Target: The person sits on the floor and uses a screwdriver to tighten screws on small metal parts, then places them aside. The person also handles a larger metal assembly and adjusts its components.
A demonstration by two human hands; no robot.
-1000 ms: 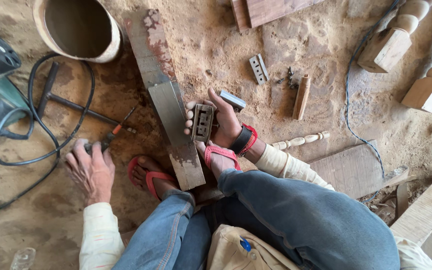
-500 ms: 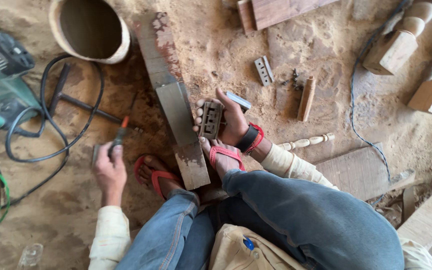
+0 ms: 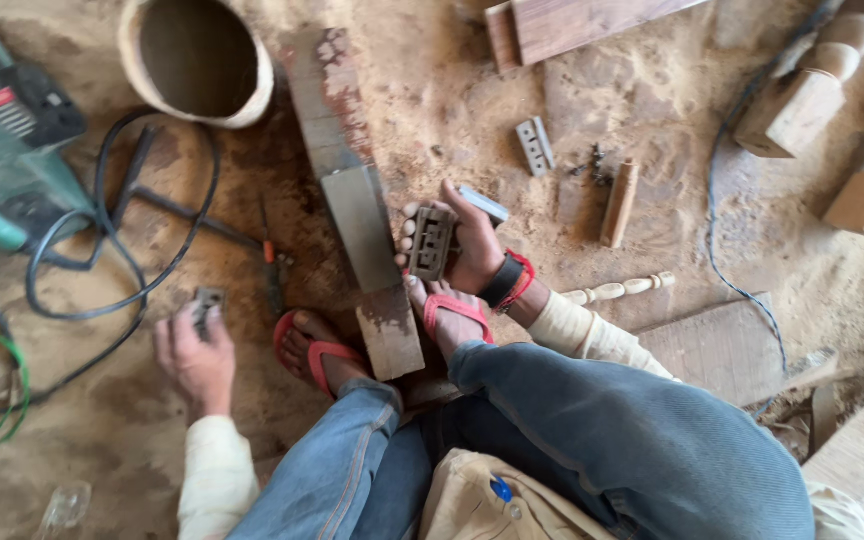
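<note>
We see the left hand now back nearer the body and further left, fingers closed round a small grey metal piece it did not hold a second ago, when it lay flat on the sawdust. Half a second ago it was up at the red-handled screwdriver; now that tool lies alone, just right of the hand. The whole view shifts slightly, so the green power tool shows larger at left.
</note>
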